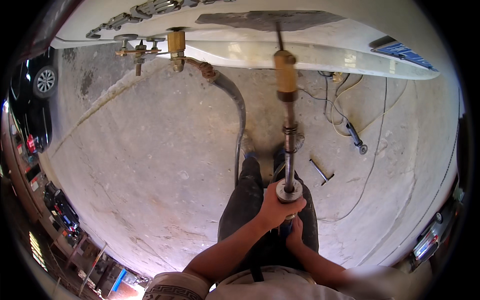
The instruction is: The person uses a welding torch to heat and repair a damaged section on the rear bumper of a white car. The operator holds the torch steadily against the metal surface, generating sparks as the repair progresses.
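Both hands close on a long slide-hammer tool (pixel 289 150) that runs from the person's lap up toward a white car body panel (pixel 310 50) at the far side of the scene. Gripping from the left, the left hand (pixel 276 207) wraps around the steel shaft just beneath a round metal weight disc (pixel 289 190), fingers curled over the near side of the rod. Just below it, the right hand (pixel 295 233) is closed around the lower end of the tool, where a bit of blue handle shows between the fingers. The shaft rises past a wooden-coloured grip (pixel 286 75) and ends in a thin tip that meets the panel at a sanded grey patch (pixel 260 20).

To the left, a brass-coloured fitting (pixel 176 47) with a grey hose (pixel 235 100) sits against the panel's edge, and the hose curves down toward the person's dark trousers (pixel 245 200). On the concrete floor (pixel 150 165) to the right lie a small metal rod (pixel 320 171), a dark hand tool (pixel 356 138) and thin trailing cables (pixel 372 165).
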`<state>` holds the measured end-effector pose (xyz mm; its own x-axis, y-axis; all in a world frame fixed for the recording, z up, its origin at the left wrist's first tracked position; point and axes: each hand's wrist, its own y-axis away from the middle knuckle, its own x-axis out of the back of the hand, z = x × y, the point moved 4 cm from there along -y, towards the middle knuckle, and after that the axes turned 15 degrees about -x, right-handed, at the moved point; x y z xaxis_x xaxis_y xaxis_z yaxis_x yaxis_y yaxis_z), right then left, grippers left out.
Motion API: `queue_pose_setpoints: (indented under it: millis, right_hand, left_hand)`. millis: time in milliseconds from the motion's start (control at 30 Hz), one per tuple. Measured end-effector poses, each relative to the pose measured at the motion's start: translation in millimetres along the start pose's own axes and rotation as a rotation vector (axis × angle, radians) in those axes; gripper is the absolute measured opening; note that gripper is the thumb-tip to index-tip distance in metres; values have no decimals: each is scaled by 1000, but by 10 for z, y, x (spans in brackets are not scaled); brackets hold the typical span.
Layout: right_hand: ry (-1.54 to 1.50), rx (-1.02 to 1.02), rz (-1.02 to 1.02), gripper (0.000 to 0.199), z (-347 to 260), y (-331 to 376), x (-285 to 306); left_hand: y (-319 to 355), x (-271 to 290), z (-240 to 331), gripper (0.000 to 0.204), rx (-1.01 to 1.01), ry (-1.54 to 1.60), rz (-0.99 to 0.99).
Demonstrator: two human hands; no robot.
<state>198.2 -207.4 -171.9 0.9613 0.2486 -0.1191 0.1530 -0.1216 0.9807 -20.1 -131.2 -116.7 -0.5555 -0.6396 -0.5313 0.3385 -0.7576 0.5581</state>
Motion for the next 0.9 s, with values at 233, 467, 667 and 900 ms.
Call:
queue_pose_setpoints:
  millis: [233,467,667,900]
  right_hand:
    - [131,24,-27,40,107,-53,31]
    - [-96,-114,-143,40,199,-69,43]
    - [-50,-105,-129,39,90,-11,-49]
    - [-42,-101,-111,39,101,-26,-38]
  left_hand:
    - [44,92,21,18,2,-27,-2]
    - [-1,22,76,19,-26,-93,-31]
    - [15,52,75,18,-3,-21,-9]
    - [-5,51,103,18,4,-68,-18]
